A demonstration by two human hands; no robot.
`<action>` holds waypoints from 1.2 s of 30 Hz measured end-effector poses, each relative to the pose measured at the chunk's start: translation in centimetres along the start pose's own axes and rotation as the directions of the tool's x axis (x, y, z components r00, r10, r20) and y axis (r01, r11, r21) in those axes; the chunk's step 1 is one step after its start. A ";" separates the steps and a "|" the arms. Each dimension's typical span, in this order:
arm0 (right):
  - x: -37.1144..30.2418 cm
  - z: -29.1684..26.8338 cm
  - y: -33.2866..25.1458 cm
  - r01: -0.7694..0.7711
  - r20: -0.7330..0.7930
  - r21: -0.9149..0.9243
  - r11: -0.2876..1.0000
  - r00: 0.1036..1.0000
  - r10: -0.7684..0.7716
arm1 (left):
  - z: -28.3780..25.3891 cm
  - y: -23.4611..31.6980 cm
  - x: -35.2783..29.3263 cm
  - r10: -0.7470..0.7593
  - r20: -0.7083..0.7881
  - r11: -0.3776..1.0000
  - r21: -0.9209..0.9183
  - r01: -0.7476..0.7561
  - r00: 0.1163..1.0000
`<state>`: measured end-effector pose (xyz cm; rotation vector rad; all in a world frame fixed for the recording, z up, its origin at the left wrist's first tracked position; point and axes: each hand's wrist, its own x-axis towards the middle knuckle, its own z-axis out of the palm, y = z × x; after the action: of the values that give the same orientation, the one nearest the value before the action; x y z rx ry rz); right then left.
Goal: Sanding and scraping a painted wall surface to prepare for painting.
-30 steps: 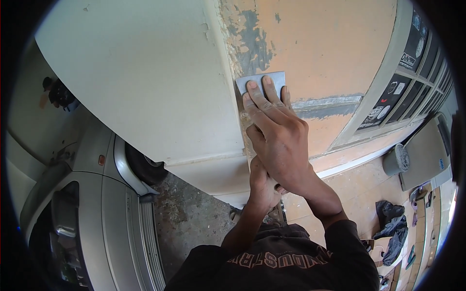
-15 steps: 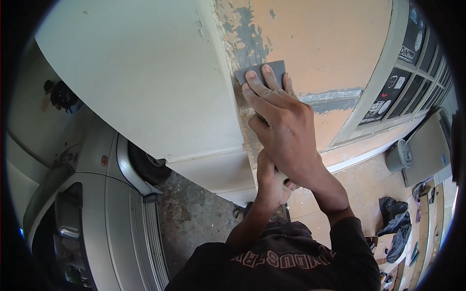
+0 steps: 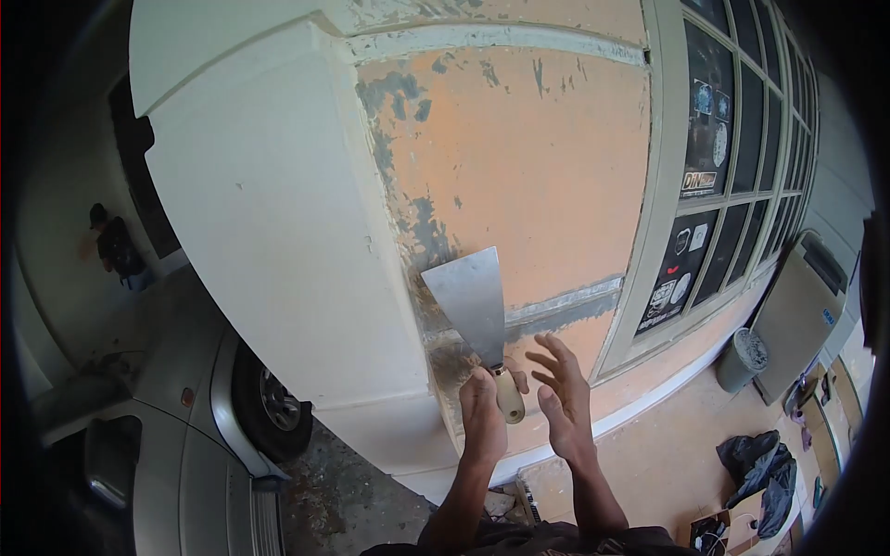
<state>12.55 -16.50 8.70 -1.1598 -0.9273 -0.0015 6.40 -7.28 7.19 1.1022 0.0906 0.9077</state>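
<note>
Your left hand (image 3: 482, 412) pinches the putty knife (image 3: 471, 298) by its handle, blade up before the peach wall (image 3: 552, 176); your right hand (image 3: 567, 398) is spread, empty. Grey patches (image 3: 425, 227) near its left edge look worked — most of the peach doesn't.

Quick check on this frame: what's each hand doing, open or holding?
Left hand: closed around the handle of a scraper.
Right hand: open, empty, beside the scraper's handle.
</note>
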 end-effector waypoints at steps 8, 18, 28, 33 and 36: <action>-0.5 -5.0 2.2 -0.109 0.237 0.152 0.982 0.969 0.070 | 3.2 1.1 2.3 -0.133 0.498 0.980 0.195 0.039 0.857; -2.8 -7.8 1.5 -0.258 0.059 0.256 0.932 0.966 0.251 | 5.6 -4.0 1.9 -0.078 0.422 0.935 0.344 -0.080 0.903; -5.6 -9.4 0.2 -0.175 -0.239 -0.192 0.966 0.963 0.127 | 9.1 -2.5 -2.0 0.112 0.501 0.925 0.264 -0.274 0.858; -9.5 -8.7 1.9 -0.360 0.029 0.058 0.931 0.933 0.359 | 6.5 -2.8 -5.4 -0.079 0.120 0.963 0.268 0.045 0.990; -12.2 -9.3 2.6 -0.646 0.489 0.165 0.746 0.710 0.507 | 3.4 -3.0 -7.4 -0.344 0.142 0.927 0.212 0.311 0.928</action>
<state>11.65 -28.05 -1.72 -1.1129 -0.8415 0.9333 5.06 -15.16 3.80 1.2916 0.2111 0.5035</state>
